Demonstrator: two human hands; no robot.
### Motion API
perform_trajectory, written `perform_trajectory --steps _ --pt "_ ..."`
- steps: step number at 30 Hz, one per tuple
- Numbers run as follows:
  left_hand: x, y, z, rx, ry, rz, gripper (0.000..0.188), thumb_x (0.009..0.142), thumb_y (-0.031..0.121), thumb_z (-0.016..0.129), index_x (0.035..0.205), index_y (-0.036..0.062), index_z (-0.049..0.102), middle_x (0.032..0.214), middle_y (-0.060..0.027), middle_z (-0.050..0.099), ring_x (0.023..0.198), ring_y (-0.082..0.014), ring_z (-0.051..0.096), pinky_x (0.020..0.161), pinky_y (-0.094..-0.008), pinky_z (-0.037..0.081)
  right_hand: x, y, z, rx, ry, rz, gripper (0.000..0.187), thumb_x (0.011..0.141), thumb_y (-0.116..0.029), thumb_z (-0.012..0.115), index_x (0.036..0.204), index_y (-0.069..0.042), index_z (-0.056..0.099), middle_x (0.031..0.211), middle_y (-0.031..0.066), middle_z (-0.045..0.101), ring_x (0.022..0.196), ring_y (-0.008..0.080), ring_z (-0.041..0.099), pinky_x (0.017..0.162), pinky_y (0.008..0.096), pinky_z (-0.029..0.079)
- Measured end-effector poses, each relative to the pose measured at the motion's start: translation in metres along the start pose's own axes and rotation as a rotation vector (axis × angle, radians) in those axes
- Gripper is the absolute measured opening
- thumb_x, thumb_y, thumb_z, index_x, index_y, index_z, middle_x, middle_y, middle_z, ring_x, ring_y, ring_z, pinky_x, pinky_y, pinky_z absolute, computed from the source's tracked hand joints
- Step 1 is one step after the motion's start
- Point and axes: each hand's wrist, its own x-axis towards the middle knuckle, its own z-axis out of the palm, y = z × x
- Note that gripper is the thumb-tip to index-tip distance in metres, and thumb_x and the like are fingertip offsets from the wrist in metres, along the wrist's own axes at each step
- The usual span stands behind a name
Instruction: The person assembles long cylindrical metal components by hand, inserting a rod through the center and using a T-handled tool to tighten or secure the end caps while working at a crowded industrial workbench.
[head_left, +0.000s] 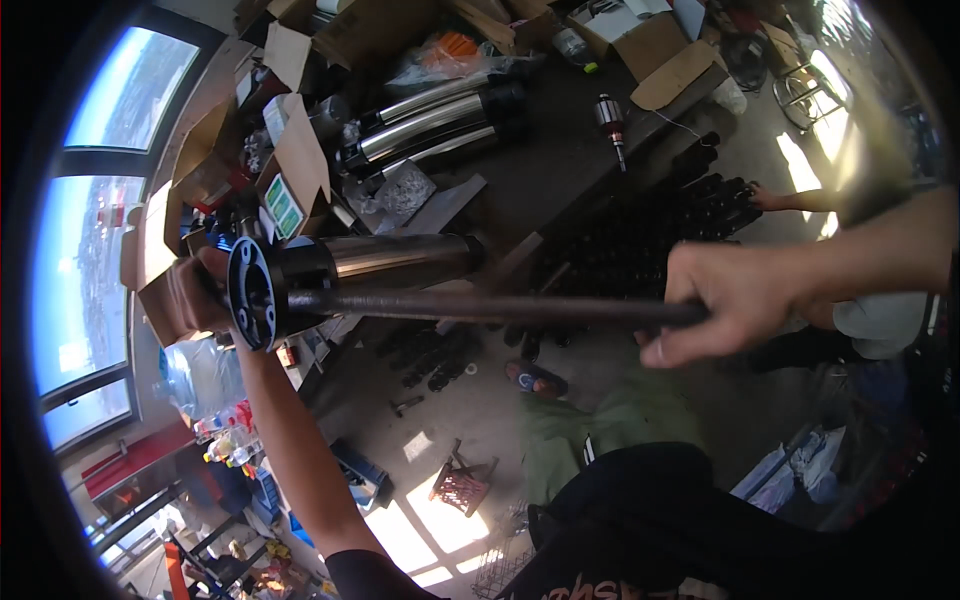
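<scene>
At nine o'clock the left hand meets the flange, perhaps steadying the cylinder, its grip too blurred to tell; at three, the right hand clenches the bar, probably for leverage.

A hand could pass over the dark flat bench top between shiny silver cylinders with black ends and a red-and-black power tool. A long brown metal rod bars the space between left hand and right hand; open brown cardboard boxes crowd the left.
</scene>
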Motion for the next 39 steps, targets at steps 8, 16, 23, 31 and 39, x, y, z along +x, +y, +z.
perform_trajectory --steps 8,16,23,31,39 --pt "0.039 -0.003 0.099 -0.278 -0.051 0.08 0.054 0.079 0.017 0.071 0.128 0.0007 0.054 0.122 -0.0205 0.057 0.116 -0.0381 0.053 0.098 -0.0428 0.043 0.192 -0.038 0.319 0.877 0.407 -0.69 0.028 0.098 -0.019 0.059 0.076 -0.003 0.055 0.058 0.0005 0.045 0.051 0.0106 0.042 0.052 0.0291 0.033" --pt "-0.156 0.107 -0.231 -1.08 -0.904 -1.895 0.062 0.098 0.057 0.051 0.128 0.0024 0.059 0.103 -0.0084 0.065 0.085 -0.0205 0.062 0.076 -0.0323 0.05 0.268 -0.078 0.318 0.365 1.153 -0.871 0.025 0.096 -0.022 0.061 0.078 -0.006 0.057 0.075 0.0047 0.053 0.066 0.0115 0.05 0.06 0.0275 0.039" --pt "-0.034 0.214 -0.294 -0.263 -0.628 -1.378 0.029 0.086 0.024 0.075 0.079 0.0026 0.057 0.057 0.0013 0.05 0.051 -0.0091 0.041 0.049 -0.0265 0.032 0.191 -0.144 -0.043 -0.843 1.614 -1.088 0.047 0.081 -0.019 0.069 0.126 -0.009 0.056 0.119 0.0187 0.055 0.122 0.0379 0.047 0.102 0.0488 0.037" --pt "0.051 0.201 -0.151 0.707 -1.015 -1.281 0.025 0.085 0.027 0.062 0.096 0.0072 0.073 0.094 -0.0138 0.074 0.093 -0.032 0.073 0.082 -0.041 0.058 0.224 -0.195 -0.227 -1.585 0.861 -0.593 0.034 0.075 -0.042 0.072 0.068 -0.009 0.072 0.078 0.0187 0.069 0.08 0.0372 0.068 0.07 0.0469 0.054" --pt "-0.01 0.163 -0.124 0.896 -0.787 -0.89 0.033 0.082 0.042 0.066 0.097 0.0138 0.073 0.099 -0.0157 0.074 0.093 -0.0355 0.072 0.079 -0.0478 0.057 0.142 -0.148 -0.21 -1.414 1.312 -0.175 0.025 0.077 -0.032 0.073 0.093 -0.014 0.079 0.093 0.0062 0.076 0.089 0.0275 0.073 0.077 0.0429 0.057"
